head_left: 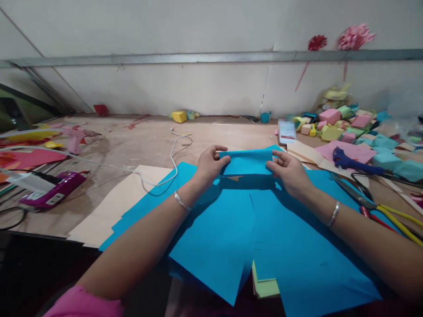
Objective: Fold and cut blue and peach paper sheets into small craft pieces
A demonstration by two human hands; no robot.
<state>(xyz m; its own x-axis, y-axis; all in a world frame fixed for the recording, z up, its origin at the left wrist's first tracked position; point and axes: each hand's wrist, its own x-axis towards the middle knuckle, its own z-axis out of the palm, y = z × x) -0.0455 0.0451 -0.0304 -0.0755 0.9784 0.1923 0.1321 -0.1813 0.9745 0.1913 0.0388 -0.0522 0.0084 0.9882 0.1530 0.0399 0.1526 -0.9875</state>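
A blue paper strip (246,162), folded or curled along its top edge, is held up between both hands. My left hand (211,163) pinches its left end between thumb and fingers. At the right end, my right hand (288,169) grips it the same way. Below them, large blue paper sheets (214,237) overlap across the front of the table. One sheet has a dark slit or line near its middle. Pale green paper (266,287) shows beneath the blue sheets at the front edge.
Scissors (360,198) and a blue glue gun (355,162) lie to the right. Behind them are a phone (287,131) and a heap of coloured paper boxes (330,116). Leftward are peach paper (115,202), a white cable (172,154), a purple power strip (56,191) and a pink glue gun (75,137).
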